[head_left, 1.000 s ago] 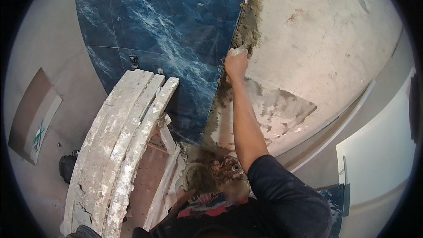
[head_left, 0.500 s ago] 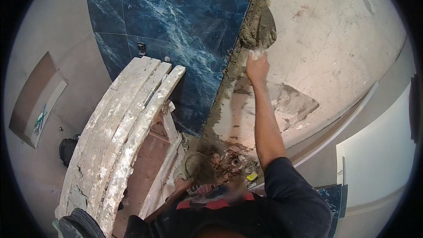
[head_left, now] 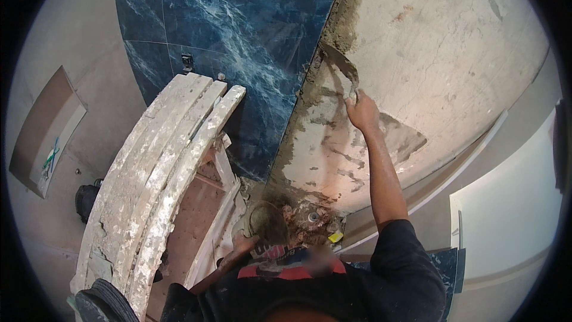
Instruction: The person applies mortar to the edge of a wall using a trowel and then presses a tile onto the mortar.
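Observation:
My right hand (head_left: 362, 111) grips the handle of a trowel (head_left: 342, 64). The thin blade slants up and left toward the edge of the blue marbled tiles (head_left: 238, 30), seen nearly edge-on at the strip of wet mortar (head_left: 344, 28). At the lower middle, close to my body, my left hand (head_left: 244, 242) is closed at the rim of a round, mortar-smeared container (head_left: 264, 222); its contents are dark and hard to make out.
Left of me stands a mortar-splashed wooden plank scaffold (head_left: 149, 173). Bare plaster wall (head_left: 441, 42) spreads to the right, with a rough damp patch (head_left: 405, 134). Rubble around a pipe fitting (head_left: 313, 217) and a yellow piece (head_left: 335, 237) lie below. A wall niche (head_left: 50, 137) is far left.
My right hand has come down and slightly right with the trowel. The blade has turned from broad-side to nearly edge-on, off the upper mortar. My left hand stays at the container.

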Available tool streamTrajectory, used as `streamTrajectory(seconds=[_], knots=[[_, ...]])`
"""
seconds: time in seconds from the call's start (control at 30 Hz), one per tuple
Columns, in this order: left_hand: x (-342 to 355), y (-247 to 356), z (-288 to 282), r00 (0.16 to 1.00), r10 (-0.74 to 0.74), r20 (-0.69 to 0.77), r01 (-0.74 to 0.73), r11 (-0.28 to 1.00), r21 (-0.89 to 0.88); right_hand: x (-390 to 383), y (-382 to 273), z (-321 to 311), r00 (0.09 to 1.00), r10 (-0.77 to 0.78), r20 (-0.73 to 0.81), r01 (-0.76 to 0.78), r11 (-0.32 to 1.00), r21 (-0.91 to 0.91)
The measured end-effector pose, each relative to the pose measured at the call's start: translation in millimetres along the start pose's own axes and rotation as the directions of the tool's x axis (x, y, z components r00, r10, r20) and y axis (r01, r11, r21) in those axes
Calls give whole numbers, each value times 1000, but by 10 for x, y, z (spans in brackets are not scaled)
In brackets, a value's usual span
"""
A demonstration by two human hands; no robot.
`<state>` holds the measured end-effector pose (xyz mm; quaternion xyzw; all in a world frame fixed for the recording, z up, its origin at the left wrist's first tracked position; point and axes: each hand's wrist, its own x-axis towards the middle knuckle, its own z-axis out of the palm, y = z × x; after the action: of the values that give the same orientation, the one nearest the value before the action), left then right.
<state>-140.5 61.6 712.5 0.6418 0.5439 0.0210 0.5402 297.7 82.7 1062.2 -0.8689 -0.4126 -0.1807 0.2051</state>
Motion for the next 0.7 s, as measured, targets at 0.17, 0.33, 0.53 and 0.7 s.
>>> streamTrajectory(seconds=[0.17, 0.33, 0.53, 0.7], knots=[[30, -154, 88, 998, -21, -53, 19, 999, -30, 41, -55, -37, 996, -1, -88, -8, 995, -96], [-123, 81, -49, 995, -92, -26, 91, 996, -19, 87, -20, -122, 993, 41, -113, -61, 982, -178], [-45, 17, -27, 998, -37, -59, 39, 999, 25, 126, 213, -274, 938, -4, -347, -76, 973, -217], [-37, 77, -24, 993, -12, -119, 11, 1000, -6, -293, 413, -314, 936, -146, -320, 92, 980, -177]])
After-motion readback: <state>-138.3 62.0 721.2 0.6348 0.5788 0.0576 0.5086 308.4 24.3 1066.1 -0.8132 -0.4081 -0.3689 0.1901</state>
